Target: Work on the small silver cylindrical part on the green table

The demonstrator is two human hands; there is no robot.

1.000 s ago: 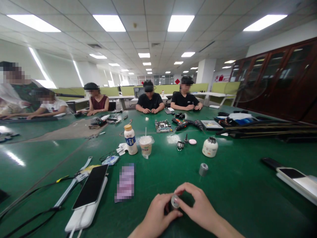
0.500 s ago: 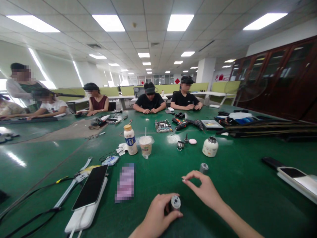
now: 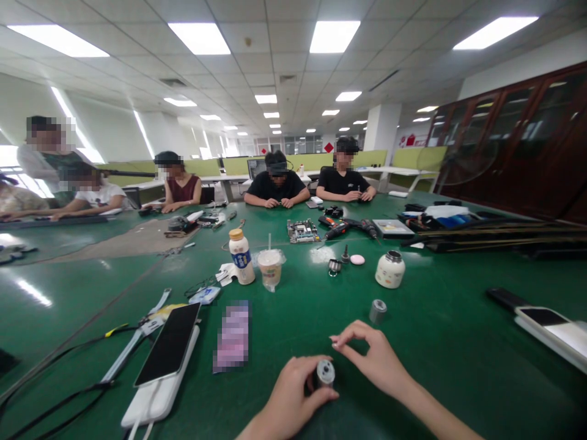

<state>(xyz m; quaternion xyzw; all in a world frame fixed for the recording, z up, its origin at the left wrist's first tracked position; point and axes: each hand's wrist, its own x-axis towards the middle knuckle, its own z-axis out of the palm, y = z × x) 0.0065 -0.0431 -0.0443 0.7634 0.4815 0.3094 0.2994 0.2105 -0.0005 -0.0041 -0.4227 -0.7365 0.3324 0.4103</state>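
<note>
On a green table [image 3: 440, 342] in an office, the left hand [image 3: 296, 391] grips a small metal cylinder [image 3: 326, 373]. The right hand [image 3: 373, 354], thumb and forefinger pinched together, hovers just beside it, apart.

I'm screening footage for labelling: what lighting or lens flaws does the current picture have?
Head view: glare streaks the left of the green table, and the ceiling lights burn out white. Head view: wide-angle stretching toward the edges; fine detail on the metal cylinder in the left hand looks soft.
</note>
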